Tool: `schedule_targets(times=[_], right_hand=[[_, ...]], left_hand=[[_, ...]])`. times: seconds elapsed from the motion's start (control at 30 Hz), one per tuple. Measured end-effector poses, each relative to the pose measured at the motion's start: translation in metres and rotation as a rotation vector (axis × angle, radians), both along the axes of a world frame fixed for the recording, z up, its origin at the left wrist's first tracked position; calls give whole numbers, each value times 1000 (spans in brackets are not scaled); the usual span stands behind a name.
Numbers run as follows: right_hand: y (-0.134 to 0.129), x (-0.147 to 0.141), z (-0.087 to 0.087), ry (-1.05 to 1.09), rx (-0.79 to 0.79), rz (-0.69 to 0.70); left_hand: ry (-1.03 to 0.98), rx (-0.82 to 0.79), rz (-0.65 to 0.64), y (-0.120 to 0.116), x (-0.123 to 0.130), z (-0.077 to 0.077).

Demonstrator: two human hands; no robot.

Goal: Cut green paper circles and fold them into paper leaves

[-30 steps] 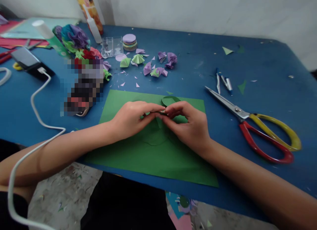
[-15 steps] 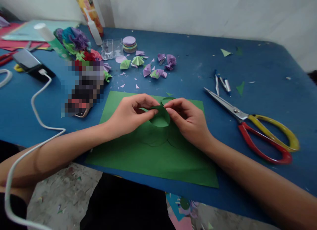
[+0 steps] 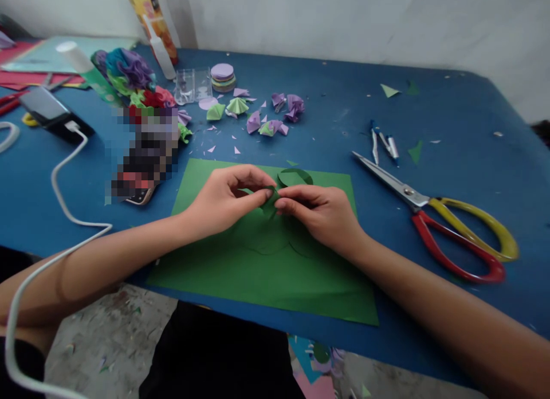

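Between both hands is a small dark green paper piece (image 3: 270, 202), folded and partly covered by fingers. My left hand (image 3: 232, 196) pinches its upper left side between thumb and fingers. From the right, my right hand (image 3: 320, 210) closes thumb and fingertips on its edge. Below the hands lies a large green sheet (image 3: 266, 284) with faint curved outlines on it. Just behind my fingertips, a round dark green cut-out (image 3: 303, 176) rests on the sheet's far part.
Large scissors (image 3: 415, 196) with red and yellow handles lie right of the sheet, near a compass (image 3: 384, 144). Folded purple and green paper pieces (image 3: 268, 127) are behind it. To the left are a phone (image 3: 148, 158), a white cable (image 3: 62, 196) and a glue bottle (image 3: 161, 52).
The held green piece went from a wide open curve to a smaller fold. My right hand moved slightly down and left, uncovering more of the round cut-out behind.
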State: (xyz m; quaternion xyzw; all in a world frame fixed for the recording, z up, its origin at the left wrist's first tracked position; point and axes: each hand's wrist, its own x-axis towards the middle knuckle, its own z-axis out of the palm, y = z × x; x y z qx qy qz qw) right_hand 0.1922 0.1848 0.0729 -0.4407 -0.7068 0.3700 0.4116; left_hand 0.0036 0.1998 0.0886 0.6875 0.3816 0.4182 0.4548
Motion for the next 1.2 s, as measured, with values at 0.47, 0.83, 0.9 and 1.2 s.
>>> schedule_targets(times=[0.47,0.83,0.9,1.2], right_hand=[[-4,-2,1,-60,77,-49],[-4,-2,0,-61,78,-59],[-5,-2,0,-74,103,-56],[-6,-4,1,-113,166,-43]], left_hand=[[165,201,-28,2,-3,1],[157,182,-45,3,-4,-3],[152,173,-55,2,-4,-2],[187,167,-20,1,-3,1]])
